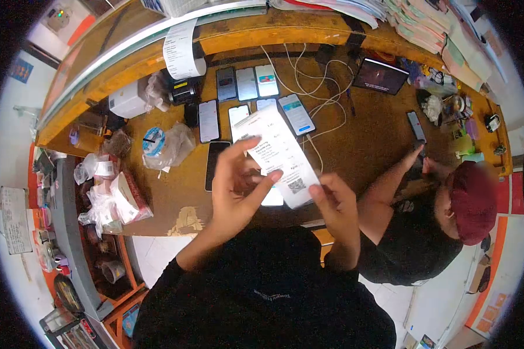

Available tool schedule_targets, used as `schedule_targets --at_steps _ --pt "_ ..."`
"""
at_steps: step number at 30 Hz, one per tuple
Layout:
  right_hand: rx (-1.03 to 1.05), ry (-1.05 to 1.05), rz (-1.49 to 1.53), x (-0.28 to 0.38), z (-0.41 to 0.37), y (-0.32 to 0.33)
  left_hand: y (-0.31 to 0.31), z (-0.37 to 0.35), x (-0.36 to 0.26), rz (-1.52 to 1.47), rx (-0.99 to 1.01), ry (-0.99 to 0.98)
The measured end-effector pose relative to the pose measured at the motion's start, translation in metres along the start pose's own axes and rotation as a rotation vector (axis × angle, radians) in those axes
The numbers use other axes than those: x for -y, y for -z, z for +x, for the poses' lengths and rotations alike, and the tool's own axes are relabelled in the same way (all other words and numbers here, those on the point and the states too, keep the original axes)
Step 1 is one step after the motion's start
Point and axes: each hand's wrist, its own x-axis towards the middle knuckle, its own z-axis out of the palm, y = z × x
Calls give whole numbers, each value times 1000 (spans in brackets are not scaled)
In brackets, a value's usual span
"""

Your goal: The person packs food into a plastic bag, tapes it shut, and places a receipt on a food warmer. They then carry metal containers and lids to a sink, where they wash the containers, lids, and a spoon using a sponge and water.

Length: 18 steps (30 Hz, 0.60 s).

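Observation:
Between my two hands is a white printed receipt (282, 154), tilted, with lines of black text and a square code near its lower end. My left hand (236, 183) grips its left edge, thumb lying over the print. At the lower right corner, my right hand (337, 203) pinches the paper with the thumb on top. Several phones lie on the table beyond and beneath the receipt, among them a lit phone (297, 114), a lit phone (209, 121) and a dark phone (226, 84). A dark-screened device (215, 166) is partly hidden behind my left hand.
A person in a dark red cap (474, 203) sits at right, holding a phone (416, 127). White cables (326, 87) loop across the brown table (367, 136). A printed paper strip (179, 52) hangs from the shelf. Plastic-wrapped packages (113, 198) lie at left; a tablet (381, 75) stands behind.

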Motion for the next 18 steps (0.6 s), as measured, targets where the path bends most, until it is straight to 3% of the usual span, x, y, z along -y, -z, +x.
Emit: schedule_targets --at_steps 1,2,4,5,8,9,11,13,14,16,18 --pt "-139 -28 150 0 0 -7 0 -1 4 -69 -95 -82" --pt "-136 -26 148 -2 2 -14 1 -3 10 -70 -97 -84" --pt "-373 38 110 -7 3 -27 6 -13 27 -354 55 -27" --pt "-372 40 109 -6 5 -31 12 -24 36 -311 114 119" --pt "-343 78 173 -4 11 -36 7 -47 48 -19 293 250" --pt "-246 120 92 -4 13 -37 14 -46 47 -57 395 459" --pt "-80 89 -11 5 12 -41 9 -44 43 -153 155 464" --pt "-70 42 -82 7 10 -43 10 -27 35 -152 30 415" --pt "-62 -4 -152 8 10 -44 12 -22 31 -168 -53 487" --pt "-103 66 -176 2 11 -47 16 -14 25 -91 -44 397" --pt "-64 -32 -82 2 11 -48 23 -13 24 -70 2 392"
